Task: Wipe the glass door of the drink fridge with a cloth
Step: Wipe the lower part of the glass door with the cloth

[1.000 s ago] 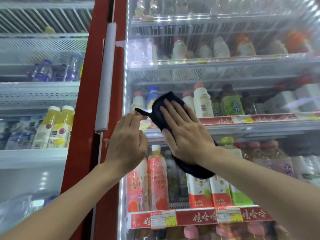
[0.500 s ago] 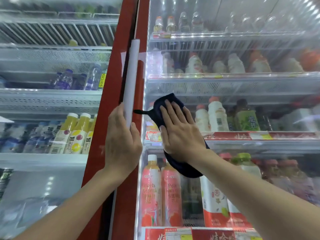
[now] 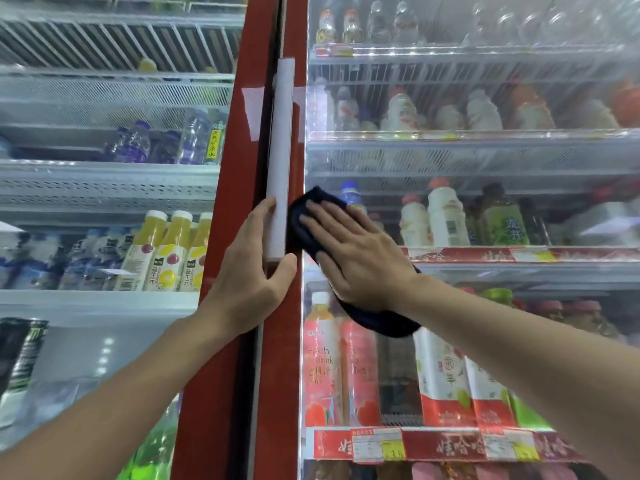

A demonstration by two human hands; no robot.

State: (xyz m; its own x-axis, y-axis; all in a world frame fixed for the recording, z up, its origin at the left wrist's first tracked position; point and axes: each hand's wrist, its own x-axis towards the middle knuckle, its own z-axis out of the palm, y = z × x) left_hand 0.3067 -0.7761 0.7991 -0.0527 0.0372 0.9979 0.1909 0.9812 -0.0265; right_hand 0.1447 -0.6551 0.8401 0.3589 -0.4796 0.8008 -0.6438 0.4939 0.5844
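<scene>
Head view: my spread right hand (image 3: 356, 258) slid soft navy cloth (image 3: 300, 218) left across smooth glass door (image 3: 485, 161); left hand (image 3: 249, 271) grips squared white handle (image 3: 282, 150).

The lower red shelf strip (image 3: 460, 448) reads "娃哈哈", and the upper red shelf strip (image 3: 491, 255) shows part of the same characters. The green tea bottle (image 3: 507, 223) is labelled "龙井", the yellow juice bottles (image 3: 161, 258) read "益生元", and the pink drink bottle (image 3: 320, 362) shows "each" and "rink". Digits on the yellow price tag (image 3: 393, 449) are too blurred to read.
</scene>
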